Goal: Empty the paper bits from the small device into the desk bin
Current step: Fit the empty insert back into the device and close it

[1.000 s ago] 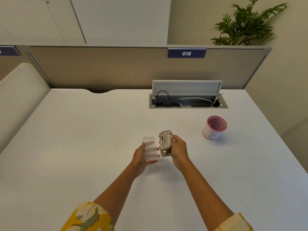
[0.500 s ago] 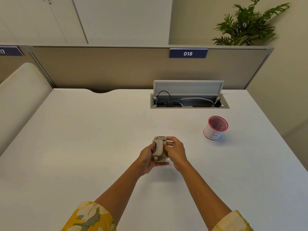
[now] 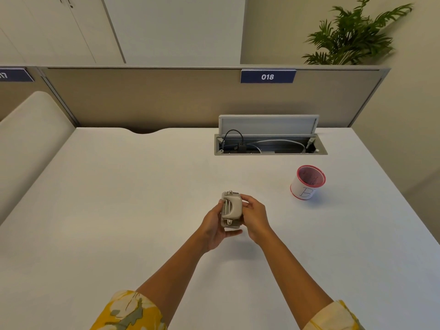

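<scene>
Over the middle of the white desk (image 3: 119, 210), both hands are wrapped around the small device (image 3: 230, 209).

Left hand (image 3: 214, 228) cups it from the 9 o'clock side and underneath, right hand (image 3: 256, 219) pinches it from 3 o'clock. Desk bin (image 3: 307, 182), white with a red rim, sits upright at about 2 o'clock from the hands, well apart from them.
</scene>
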Demonstrator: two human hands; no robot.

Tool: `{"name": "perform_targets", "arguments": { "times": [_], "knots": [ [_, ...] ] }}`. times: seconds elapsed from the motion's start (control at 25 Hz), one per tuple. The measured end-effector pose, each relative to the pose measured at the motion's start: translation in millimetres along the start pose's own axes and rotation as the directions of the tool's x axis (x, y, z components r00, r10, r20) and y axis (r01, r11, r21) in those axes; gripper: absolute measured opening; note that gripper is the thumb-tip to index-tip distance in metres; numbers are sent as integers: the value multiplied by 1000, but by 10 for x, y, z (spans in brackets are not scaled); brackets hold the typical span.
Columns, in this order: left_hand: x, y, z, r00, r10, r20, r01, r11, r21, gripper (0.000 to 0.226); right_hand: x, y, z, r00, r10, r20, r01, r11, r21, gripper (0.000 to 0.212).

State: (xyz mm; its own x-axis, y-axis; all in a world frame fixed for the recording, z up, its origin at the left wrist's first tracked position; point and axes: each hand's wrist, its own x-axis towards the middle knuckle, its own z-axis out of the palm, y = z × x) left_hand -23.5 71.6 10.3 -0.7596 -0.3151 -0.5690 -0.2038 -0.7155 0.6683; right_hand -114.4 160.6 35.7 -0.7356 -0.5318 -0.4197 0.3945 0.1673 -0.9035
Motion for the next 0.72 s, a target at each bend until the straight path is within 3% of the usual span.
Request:
{"name": "perform_targets", "arguments": {
  "times": [0.2, 0.4, 0.72],
  "knots": [
    [35, 8, -3, 998, -3, -55, -5, 990, -139, 51, 9, -10, 0, 996, 5, 93, -4, 1000, -15, 33],
    [4, -16, -3, 999, -30, -26, 26, 991, -135, 48, 49, -7, -29, 995, -80, -61, 72, 990, -123, 33],
    [-17, -28, 43, 1000, -23, -1, 23, 989, -146, 52, -4, 53, 74, 978, -149, -147, 120, 975, -188, 26]
  ]
}}
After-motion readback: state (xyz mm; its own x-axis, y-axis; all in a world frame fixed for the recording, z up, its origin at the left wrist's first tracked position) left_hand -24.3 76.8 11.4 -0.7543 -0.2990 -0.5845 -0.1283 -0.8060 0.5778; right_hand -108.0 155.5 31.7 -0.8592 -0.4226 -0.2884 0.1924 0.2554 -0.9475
